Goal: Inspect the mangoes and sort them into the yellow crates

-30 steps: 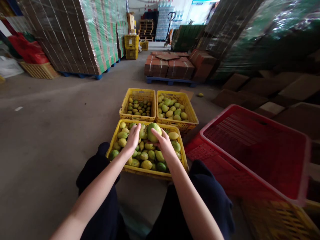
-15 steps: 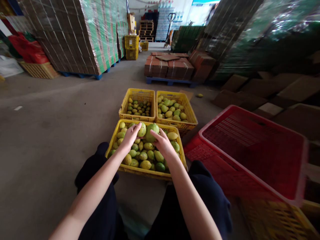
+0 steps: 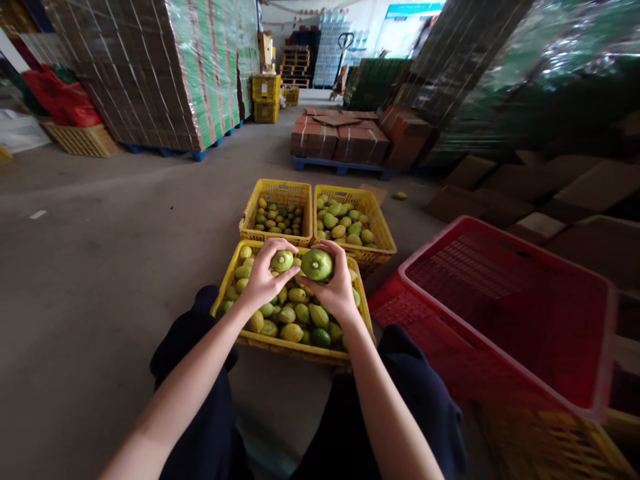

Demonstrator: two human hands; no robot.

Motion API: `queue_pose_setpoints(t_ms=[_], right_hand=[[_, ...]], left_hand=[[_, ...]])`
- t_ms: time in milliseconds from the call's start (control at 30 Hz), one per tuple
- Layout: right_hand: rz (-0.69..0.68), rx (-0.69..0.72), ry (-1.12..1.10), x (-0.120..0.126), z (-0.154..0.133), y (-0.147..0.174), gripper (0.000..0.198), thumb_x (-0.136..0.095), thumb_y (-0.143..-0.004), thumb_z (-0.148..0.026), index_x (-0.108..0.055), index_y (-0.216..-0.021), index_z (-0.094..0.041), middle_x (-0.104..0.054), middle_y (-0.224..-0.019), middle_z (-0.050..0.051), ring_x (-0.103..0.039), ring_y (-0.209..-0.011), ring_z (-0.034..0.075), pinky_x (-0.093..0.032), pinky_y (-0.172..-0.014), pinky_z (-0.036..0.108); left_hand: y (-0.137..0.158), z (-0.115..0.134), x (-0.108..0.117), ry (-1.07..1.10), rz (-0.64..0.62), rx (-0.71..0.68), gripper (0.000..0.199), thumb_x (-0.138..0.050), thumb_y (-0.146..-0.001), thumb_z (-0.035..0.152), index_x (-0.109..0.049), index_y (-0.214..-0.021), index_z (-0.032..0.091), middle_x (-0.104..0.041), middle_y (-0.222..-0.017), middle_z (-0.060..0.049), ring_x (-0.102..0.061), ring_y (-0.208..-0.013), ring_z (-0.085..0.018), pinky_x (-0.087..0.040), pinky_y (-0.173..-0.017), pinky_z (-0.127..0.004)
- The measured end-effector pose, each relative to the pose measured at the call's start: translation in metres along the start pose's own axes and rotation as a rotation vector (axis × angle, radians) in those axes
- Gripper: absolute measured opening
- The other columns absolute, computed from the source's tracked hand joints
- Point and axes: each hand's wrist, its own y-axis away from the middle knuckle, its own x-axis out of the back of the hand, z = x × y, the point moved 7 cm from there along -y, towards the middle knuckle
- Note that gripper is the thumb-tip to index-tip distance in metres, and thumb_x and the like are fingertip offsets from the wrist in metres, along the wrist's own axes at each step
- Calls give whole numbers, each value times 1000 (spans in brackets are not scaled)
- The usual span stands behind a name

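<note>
My left hand (image 3: 264, 280) curls round a smaller yellow-green lemon (image 3: 282, 261), its end facing me. Beside it, my right hand (image 3: 336, 287) grips a larger green lemon (image 3: 317, 265), also end-on to me. Both are held side by side above the near yellow crate (image 3: 295, 345), which is full of green and yellow lemons (image 3: 291, 332). Behind it stand two more yellow crates. The left crate (image 3: 243, 223) holds small lemons (image 3: 278, 217); the right crate (image 3: 383, 233) holds bigger ones (image 3: 339, 231).
A red crate (image 3: 435, 333) stands to my right, above a yellow crate (image 3: 555, 440). Flattened cardboard (image 3: 520, 180) lies beyond it, with one loose lemon (image 3: 400, 195) on the floor. Ahead, cartons (image 3: 340, 140) rest on a blue pallet (image 3: 342, 165); wrapped stacks (image 3: 210, 80) rise at left.
Both lemons have been turned so their ends face me. My fingers have shifted round them, and my hands are close together over the near crate.
</note>
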Motion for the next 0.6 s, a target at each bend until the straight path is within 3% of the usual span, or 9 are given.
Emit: queue_pose_setpoints(t_ms=[200, 400, 500, 600], right_hand=[[13, 94, 45, -3, -12, 4, 64, -78, -72, -32, -47, -128, -28, -65, -120, 7, -62, -112, 27, -49, -101, 46], [-2, 106, 37, -2, -14, 3, 63, -76, -71, -29, -46, -127, -29, -64, -119, 7, -62, -111, 27, -50, -99, 47], [-20, 65, -5, -1, -12, 4, 61, -79, -67, -28, -47, -119, -29, -63, -117, 6, -62, -109, 26, -51, -98, 45], [-18, -79, -133, 1, -3, 6, 69, -83, -60, -29, -45, -117, -29, -64, -113, 4, -64, -105, 25, -54, -93, 42]], left_hand=[[4, 6, -10, -81, -115, -95, 16, -67, -86, 22, -60, -100, 25, -65, -103, -5, -62, -103, -24, -49, -94, -40], [7, 4, -14, -93, -146, -101, 28, -66, -84, 14, -58, -108, 26, -64, -108, -6, -62, -106, -24, -50, -96, -41], [7, 4, -15, -43, -161, -76, 26, -66, -84, 14, -61, -107, 25, -65, -108, -6, -62, -109, -24, -50, -98, -42], [6, -2, -15, 126, -130, 70, 26, -74, -81, 25, -64, -106, 25, -68, -109, -6, -64, -108, -24, -52, -99, -42]])
